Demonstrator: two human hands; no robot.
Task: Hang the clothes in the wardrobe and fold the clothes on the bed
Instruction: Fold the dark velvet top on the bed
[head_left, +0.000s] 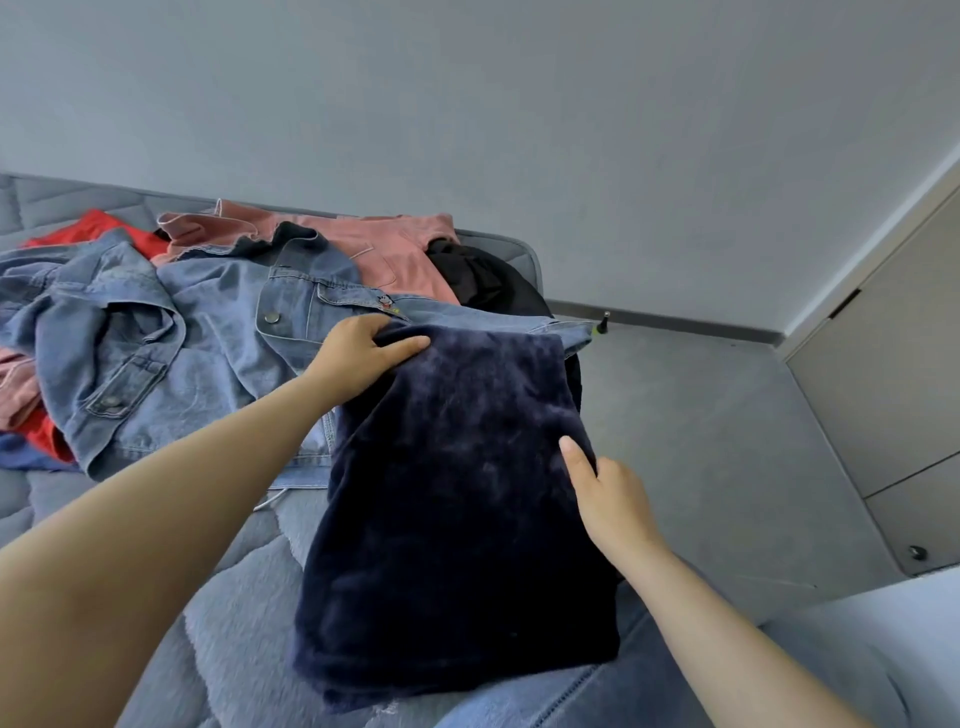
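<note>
Left hand grips the navy garment at the top; right hand pinches its side. Grey quilted bed carries heaped clothes; grey wall, grey floor, cabinet doors rightward.

Navy plush garment folded on bed (denim jacket behind)

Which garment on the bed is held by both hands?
The navy plush garment: left hand and right hand hold it; the denim jacket and pink garment lie unheld.

Grey bed, denim jacket, navy velvet garment, pink clothes
</note>
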